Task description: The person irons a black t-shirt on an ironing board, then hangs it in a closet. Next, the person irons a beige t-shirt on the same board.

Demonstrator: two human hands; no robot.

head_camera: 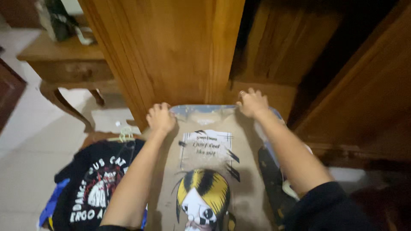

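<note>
A tan T-shirt (248, 188) with a printed cartoon head in yellow and black lies flat in front of me, stretched over a light blue board (201, 108). My left hand (161, 117) is closed on the shirt's far left corner. At the far right corner, my right hand (253, 102) grips the shirt's edge, a ring on one finger. Both hands sit close to the wooden wardrobe (171, 51) ahead.
A black printed T-shirt (94, 184) lies on a pile of clothes at my left, with a pale hanger (125, 136) above it. A wooden side table (68, 64) stands at the back left on a white tiled floor (25, 141). The wardrobe's open door (364, 94) is at right.
</note>
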